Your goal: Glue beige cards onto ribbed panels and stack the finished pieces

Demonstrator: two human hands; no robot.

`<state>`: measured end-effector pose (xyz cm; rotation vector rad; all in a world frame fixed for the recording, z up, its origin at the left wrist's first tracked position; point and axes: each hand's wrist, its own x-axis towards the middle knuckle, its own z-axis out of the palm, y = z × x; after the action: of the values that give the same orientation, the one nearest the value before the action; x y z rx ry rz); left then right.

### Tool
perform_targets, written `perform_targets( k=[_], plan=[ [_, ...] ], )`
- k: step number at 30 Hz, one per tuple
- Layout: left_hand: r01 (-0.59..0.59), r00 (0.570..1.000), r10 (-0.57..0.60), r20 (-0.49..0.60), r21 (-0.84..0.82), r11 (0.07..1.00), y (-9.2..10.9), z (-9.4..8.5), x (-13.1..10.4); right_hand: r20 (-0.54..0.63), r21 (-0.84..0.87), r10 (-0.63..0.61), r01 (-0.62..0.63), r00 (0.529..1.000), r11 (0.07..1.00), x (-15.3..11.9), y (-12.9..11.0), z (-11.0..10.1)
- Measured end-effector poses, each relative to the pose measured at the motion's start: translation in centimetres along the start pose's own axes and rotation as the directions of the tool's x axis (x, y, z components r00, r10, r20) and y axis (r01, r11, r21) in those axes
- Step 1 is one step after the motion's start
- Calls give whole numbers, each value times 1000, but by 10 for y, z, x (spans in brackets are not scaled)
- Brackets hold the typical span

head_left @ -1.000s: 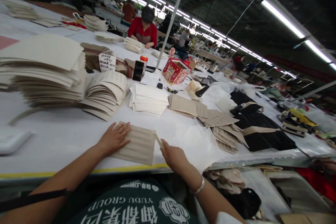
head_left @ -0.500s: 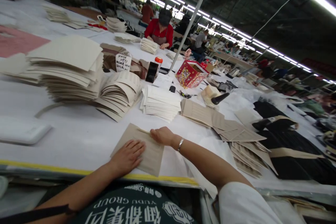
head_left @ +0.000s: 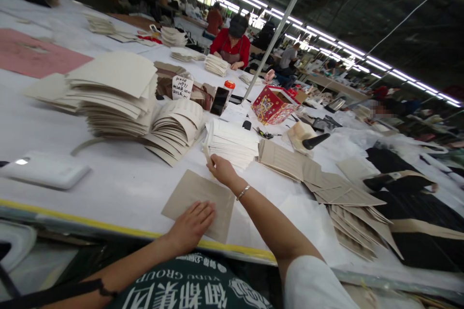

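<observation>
A square beige sheet (head_left: pixel 199 190) lies flat near the yellow-taped table edge. My left hand (head_left: pixel 194 224) rests palm down on its lower part, fingers stretched out. Just above the sheet's far edge, my right hand (head_left: pixel 222 170) is closed around a thin pale flat stick (head_left: pixel 206 152), whose exact kind I cannot make out. The stick points up toward a stack of white sheets (head_left: pixel 232 142) behind the hand. A pile of folded beige pieces (head_left: pixel 281 159) lies to the right of that stack.
Tall stacks of cream sheets (head_left: pixel 112 77) stand at the left, beside a white device (head_left: pixel 47 169). A phone (head_left: pixel 219 101), a red patterned box (head_left: pixel 271 105) and a metal pole (head_left: pixel 279 31) are farther back. Black fabric (head_left: pixel 424 222) lies right. A person in red (head_left: pixel 232 48) works across the table.
My right hand has lifted off the beige sheet and moved toward the white stack with the stick. My left hand stays on the sheet, shifted toward its lower middle. The view has swung slightly left.
</observation>
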<state>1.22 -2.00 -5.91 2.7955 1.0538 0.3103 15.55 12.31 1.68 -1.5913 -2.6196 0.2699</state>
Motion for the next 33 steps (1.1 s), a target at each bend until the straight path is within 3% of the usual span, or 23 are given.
perform_targets(
  k=[2,4,9,12,16,18,20,23,25,29,33],
  plan=[
    [-78,996,80,26,-60,995,9,3,2,-47,127,37,-30,998,991,1,-10,-8],
    [-79,996,82,28,-112,991,13,2,5,-49,189,26,-16,998,982,4,-23,-14],
    [-49,999,46,-23,-144,988,11,-6,10,-38,167,-33,39,999,985,0,-49,-11],
    [-52,997,41,-68,-165,985,12,-4,9,-27,175,-16,20,1000,984,-23,-63,-4],
    [68,994,-81,-77,-154,986,18,4,7,32,257,-155,142,987,956,-61,-82,3],
    [99,992,-108,-61,-128,987,18,5,7,87,312,-202,165,976,935,-67,-82,4],
    [40,997,-48,-54,-143,989,17,3,7,108,352,-159,112,981,929,-57,-71,2],
    [-51,997,39,-68,-195,979,12,-2,8,26,352,-34,23,999,936,-28,-46,-2],
    [-51,997,37,-70,-208,977,11,-4,9,-59,301,-20,37,998,953,-16,-37,-3],
    [-39,995,20,-94,-203,978,12,-1,8,-109,227,-163,184,981,956,-32,-52,5],
    [7,993,-24,-117,-141,990,15,5,7,-2,402,-357,328,934,855,-50,-78,14]
  ],
)
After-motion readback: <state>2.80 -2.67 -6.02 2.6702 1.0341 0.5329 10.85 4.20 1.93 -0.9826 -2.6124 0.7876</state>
